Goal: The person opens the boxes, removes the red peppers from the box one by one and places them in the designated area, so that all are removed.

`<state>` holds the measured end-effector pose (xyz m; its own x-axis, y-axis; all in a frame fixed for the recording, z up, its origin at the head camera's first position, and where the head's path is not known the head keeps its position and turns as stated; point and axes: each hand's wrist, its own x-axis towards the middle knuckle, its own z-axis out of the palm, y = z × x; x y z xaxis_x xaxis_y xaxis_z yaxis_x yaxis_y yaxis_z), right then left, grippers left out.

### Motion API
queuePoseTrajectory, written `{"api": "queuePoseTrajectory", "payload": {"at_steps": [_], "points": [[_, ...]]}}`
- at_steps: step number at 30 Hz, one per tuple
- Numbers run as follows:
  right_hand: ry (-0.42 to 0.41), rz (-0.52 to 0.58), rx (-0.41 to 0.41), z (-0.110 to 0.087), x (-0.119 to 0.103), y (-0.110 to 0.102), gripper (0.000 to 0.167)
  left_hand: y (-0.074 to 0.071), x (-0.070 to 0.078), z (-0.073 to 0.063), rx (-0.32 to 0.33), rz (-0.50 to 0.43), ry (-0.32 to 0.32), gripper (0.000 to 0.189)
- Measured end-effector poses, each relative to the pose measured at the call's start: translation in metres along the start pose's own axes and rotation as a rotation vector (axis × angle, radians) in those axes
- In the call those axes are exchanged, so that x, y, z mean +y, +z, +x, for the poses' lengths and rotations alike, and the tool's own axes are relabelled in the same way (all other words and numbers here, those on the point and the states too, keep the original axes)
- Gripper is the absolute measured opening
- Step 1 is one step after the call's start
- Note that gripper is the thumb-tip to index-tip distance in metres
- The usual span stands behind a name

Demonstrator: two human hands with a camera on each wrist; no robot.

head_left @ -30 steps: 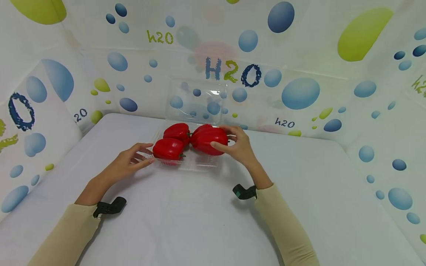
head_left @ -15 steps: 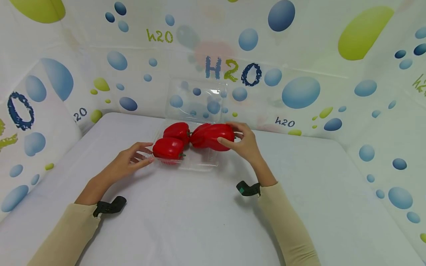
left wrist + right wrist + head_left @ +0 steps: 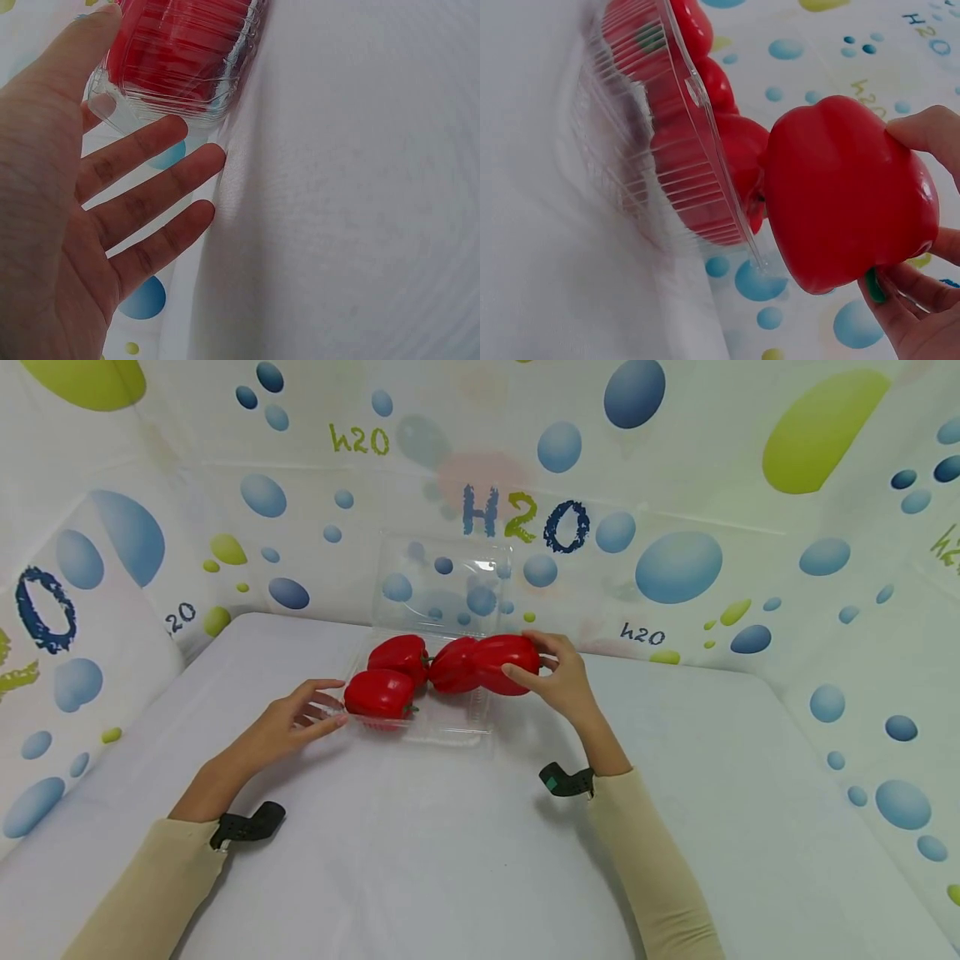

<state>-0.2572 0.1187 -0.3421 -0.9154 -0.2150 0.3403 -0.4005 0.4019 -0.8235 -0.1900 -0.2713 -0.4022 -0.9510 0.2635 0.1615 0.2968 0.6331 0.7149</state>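
My right hand [image 3: 562, 681] holds a red bell pepper [image 3: 504, 665] by its stem end, thumb on one side and fingers on the other. In the right wrist view this pepper [image 3: 847, 195] is raised beside the rim of a clear plastic clamshell container [image 3: 442, 737]. Three more red bell peppers lie in the container: one at front left [image 3: 378, 695], one behind it [image 3: 397, 656] and one at right [image 3: 452, 667], partly hidden by the held one. With fingers spread and nearly straight, my left hand [image 3: 285, 722] touches the container's left end with thumb and index finger.
The container's clear lid [image 3: 442, 581] stands raised at the back, close to a patterned curtain [image 3: 675, 468]. A white cloth [image 3: 450, 852] covers the table. Each wrist wears a dark camera mount, such as the left one [image 3: 251, 827].
My right hand has moved right and slightly back with the held pepper, from over the container to its right edge, uncovering more of the pepper beneath. The left hand has stayed in place.
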Motion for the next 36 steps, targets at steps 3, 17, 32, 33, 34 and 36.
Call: {"api": "queuePoseTrajectory", "payload": {"at_steps": [3,17,32,33,34,36], "points": [[0.020,-0.005,0.004,0.001,0.002,-0.002,0.064,0.000,0.001,0.000,-0.002,-0.005,-0.006,0.059],[0.073,-0.011,-0.001,0.002,0.010,-0.010,0.067,-0.001,0.001,0.000,-0.010,-0.016,-0.020,0.060],[0.130,-0.002,0.049,0.004,0.019,-0.016,0.067,-0.001,0.003,-0.001,-0.005,-0.007,0.002,0.060],[0.135,0.000,0.048,0.004,0.019,-0.017,0.067,-0.001,0.003,-0.001,-0.004,-0.007,0.002,0.060],[0.140,0.004,0.047,0.004,0.020,-0.017,0.067,-0.001,0.002,-0.001,-0.004,-0.006,0.002,0.060],[0.152,0.008,0.043,0.004,0.021,-0.018,0.067,-0.001,0.001,0.000,-0.005,-0.004,0.001,0.060]]}}
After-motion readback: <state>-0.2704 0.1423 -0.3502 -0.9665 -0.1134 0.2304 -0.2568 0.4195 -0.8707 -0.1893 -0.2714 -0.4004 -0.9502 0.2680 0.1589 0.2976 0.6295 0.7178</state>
